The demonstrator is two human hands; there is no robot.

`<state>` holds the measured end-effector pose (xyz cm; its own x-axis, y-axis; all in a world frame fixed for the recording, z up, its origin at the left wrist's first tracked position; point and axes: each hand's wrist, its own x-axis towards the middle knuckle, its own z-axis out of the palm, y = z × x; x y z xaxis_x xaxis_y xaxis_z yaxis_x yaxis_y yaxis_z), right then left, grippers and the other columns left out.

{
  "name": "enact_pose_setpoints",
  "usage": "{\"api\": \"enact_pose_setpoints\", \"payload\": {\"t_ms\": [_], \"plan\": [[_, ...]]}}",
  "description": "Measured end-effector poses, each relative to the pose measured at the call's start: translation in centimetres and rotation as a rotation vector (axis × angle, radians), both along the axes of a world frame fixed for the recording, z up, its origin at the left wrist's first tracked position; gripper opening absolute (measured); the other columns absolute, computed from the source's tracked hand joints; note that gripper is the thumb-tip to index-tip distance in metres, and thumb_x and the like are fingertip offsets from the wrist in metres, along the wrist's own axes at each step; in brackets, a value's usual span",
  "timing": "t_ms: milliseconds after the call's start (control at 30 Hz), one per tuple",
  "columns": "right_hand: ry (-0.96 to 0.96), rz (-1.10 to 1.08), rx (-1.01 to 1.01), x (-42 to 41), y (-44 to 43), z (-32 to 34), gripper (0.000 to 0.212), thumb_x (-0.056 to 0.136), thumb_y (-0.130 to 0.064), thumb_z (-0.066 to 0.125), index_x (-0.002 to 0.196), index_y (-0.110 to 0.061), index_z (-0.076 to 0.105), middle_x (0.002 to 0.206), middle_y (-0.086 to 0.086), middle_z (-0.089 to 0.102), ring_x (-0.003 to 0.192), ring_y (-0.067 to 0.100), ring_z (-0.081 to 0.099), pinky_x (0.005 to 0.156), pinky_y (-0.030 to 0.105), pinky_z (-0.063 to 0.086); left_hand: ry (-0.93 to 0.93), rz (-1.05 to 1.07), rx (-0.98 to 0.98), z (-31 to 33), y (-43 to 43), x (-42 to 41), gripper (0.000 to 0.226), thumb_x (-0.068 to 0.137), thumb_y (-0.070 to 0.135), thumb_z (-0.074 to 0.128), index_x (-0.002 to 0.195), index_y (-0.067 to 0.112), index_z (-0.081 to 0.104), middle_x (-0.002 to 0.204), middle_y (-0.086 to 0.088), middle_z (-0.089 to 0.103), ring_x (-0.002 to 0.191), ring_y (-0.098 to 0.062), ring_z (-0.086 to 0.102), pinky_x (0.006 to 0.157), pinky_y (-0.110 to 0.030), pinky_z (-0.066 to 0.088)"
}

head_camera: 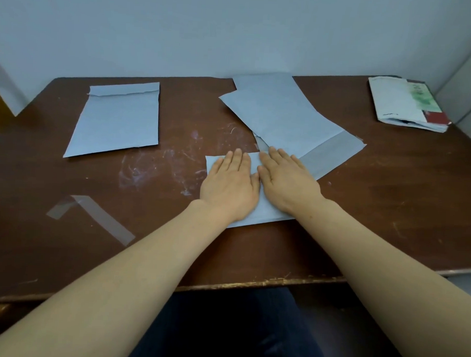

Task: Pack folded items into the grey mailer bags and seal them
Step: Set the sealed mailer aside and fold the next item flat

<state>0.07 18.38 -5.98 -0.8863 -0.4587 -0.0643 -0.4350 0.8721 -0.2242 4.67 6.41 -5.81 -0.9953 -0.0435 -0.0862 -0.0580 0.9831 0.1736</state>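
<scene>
Two hands press flat, side by side, in the head view: the left hand (230, 185) and right hand (287, 180) grip nothing, their fingers straight on a grey mailer (254, 219) at the near centre of the table (389, 206). I judge they are smoothing it or bedding its seal; whether it is filled is hidden beneath them. Just beyond the fingertips, loose mailers (280, 112) overlap within easy reach. A closed mailer (118, 119) lies apart at the far left, seemingly finished. The folded items (405, 104) are stacked far right, and a clear strip (92, 215) lies near left
</scene>
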Motion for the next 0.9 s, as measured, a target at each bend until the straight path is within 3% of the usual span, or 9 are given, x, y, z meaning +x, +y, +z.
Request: {"api": "enact_pose_setpoints", "payload": {"t_ms": [333, 533, 600, 767, 900], "plan": [[-0.019, -0.077, -0.029, 0.1, 1.3, 0.0, 0.053, 0.101, -0.036, 0.016, 0.149, -0.014, 0.015, 0.159, 0.004, 0.009, 0.146, 0.017, 0.006, 0.118, 0.032, 0.002, -0.025, 0.038, 0.044, 0.1, -1.3, 0.9, 0.06, 0.1, 0.041, 0.014, 0.15, 0.009, 0.003, 0.159, -0.007, -0.001, 0.147, -0.018, -0.004, 0.119, -0.032, -0.002], [0.025, -0.138, 0.091, 0.6, 2.8, 0.7, 0.055, 0.101, -0.036, 0.012, 0.149, -0.009, 0.008, 0.159, 0.008, 0.005, 0.147, 0.02, 0.002, 0.118, 0.035, -0.002, -0.042, 0.105, -0.036, 1.2, -1.8, 1.8, 0.061, 0.1, 0.04, 0.011, 0.15, 0.006, 0.005, 0.159, -0.01, 0.0, 0.147, -0.021, -0.002, 0.118, -0.034, -0.003], [0.089, -0.082, 0.084, 2.0, 2.5, 0.7, 0.055, 0.101, -0.036, 0.013, 0.149, -0.011, 0.006, 0.159, 0.006, 0.003, 0.147, 0.019, 0.001, 0.118, 0.036, -0.003, 0.025, 0.05, -0.034, 1.4, -0.7, 2.1, 0.059, 0.1, 0.038, 0.013, 0.149, 0.006, 0.005, 0.159, -0.009, 0.0, 0.147, -0.02, -0.002, 0.118, -0.034, -0.004], [0.004, 0.005, -0.006, 3.7, 2.9, -0.1, 0.054, 0.101, -0.038, 0.014, 0.15, -0.018, 0.003, 0.159, 0.001, 0.0, 0.146, 0.015, 0.0, 0.117, 0.031, -0.001, 0.037, -0.055, 0.025, 0.0, 0.2, 3.6, 0.059, 0.1, 0.038, 0.014, 0.149, 0.01, -0.005, 0.158, -0.007, -0.01, 0.146, -0.017, -0.009, 0.117, -0.031, -0.007], [0.015, -0.007, 0.069, 3.0, 4.3, 0.4, 0.054, 0.101, -0.038, 0.014, 0.15, -0.016, 0.006, 0.159, 0.002, 0.005, 0.146, 0.015, 0.004, 0.118, 0.032, 0.0, -0.032, -0.057, 0.004, 0.4, -0.8, 3.8, 0.061, 0.1, 0.039, 0.013, 0.149, 0.009, -0.007, 0.158, -0.008, -0.012, 0.146, -0.018, -0.01, 0.117, -0.032, -0.006]]}}
